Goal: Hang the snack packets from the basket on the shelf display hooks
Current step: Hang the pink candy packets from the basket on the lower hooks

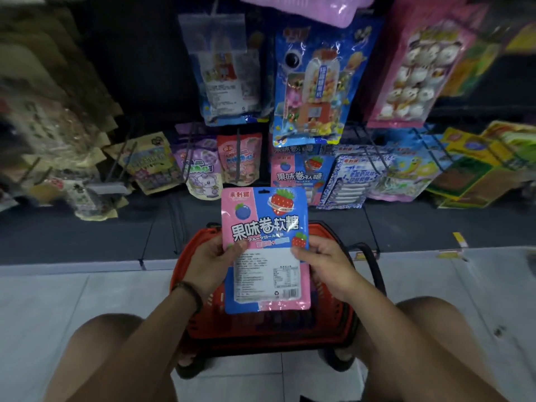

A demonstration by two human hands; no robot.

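While held over the red basket (pixel 345 323), near its far rim, the pink-and-blue snack packets (pixel 264 227) are pinched at their side edges: the left hand (pixel 214 256) pinches the left edge between thumb and fingers, the right hand (pixel 322 256) the right. Probable risks: the overlapped packets sliding apart under so light a pinch, or the hang hole (pixel 262 190) missing its hook among the matching hung packets (pixel 301 172).

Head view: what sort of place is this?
Probably a shop's snack aisle: hanging packets on wire display hooks, and a pink-and-blue packet held above a red shopping basket on tiled floor.
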